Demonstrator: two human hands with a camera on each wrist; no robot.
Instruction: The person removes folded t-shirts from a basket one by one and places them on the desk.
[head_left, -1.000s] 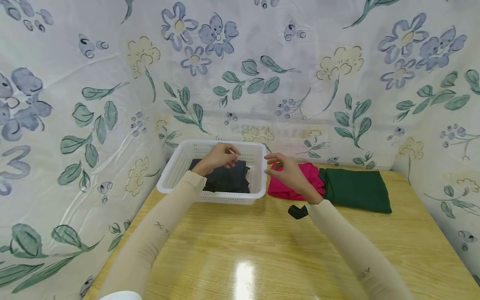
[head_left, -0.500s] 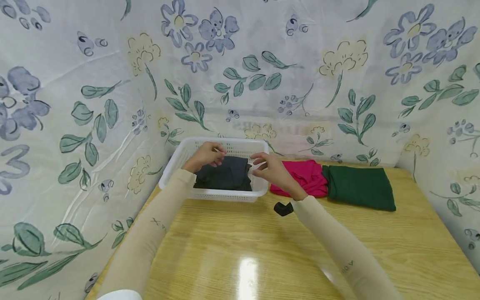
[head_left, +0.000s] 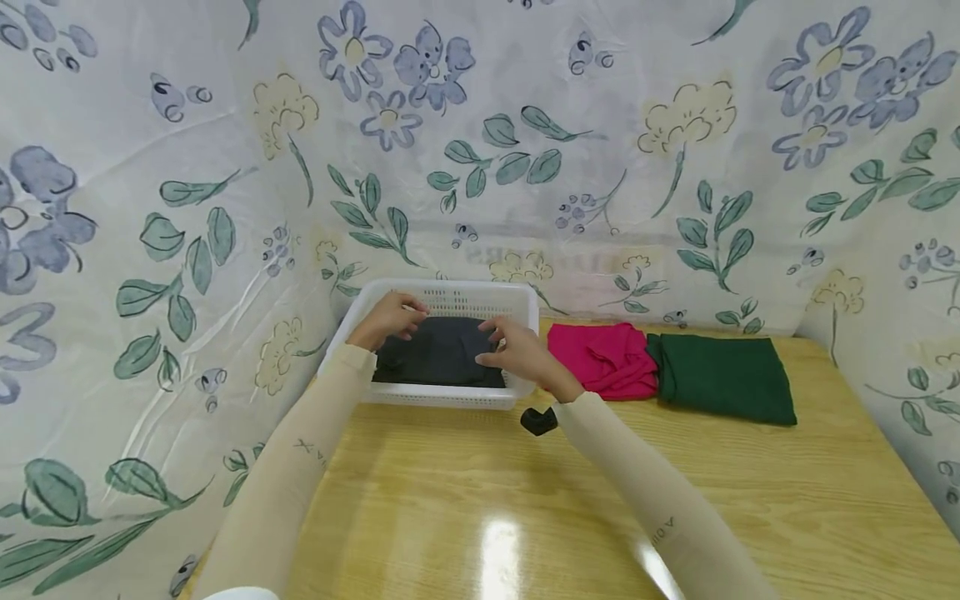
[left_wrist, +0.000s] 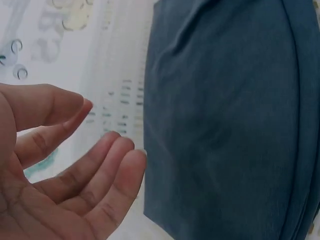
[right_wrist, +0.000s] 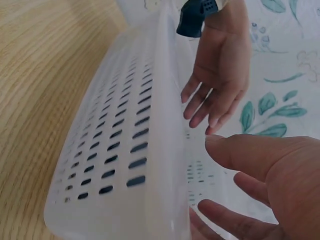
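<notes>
- The dark clothes (head_left: 442, 350) lie folded in the white basket (head_left: 450, 398), left of centre in the head view; if your fingertips snag the top layer, the fold could drag loose or rumple.
- Your right hand (head_left: 517, 346) hangs over the basket's right end, so a low sweep might knock the rim and push the basket against the red cloth (head_left: 600, 362), right of centre.
- That shove could also pass to the green cloth (head_left: 727, 377), which touches the red one at the right of the frame.
- Your left hand (head_left: 390, 319) is loosely curved, thumb apart from most fingers, and holds nothing; in the left wrist view its fingertips come close to the clothes' edge, but contact can't be told.
- Your right hand is spread in a wide curve, thumb well apart, grasping nothing; whether it touches the clothes is unclear.
</notes>
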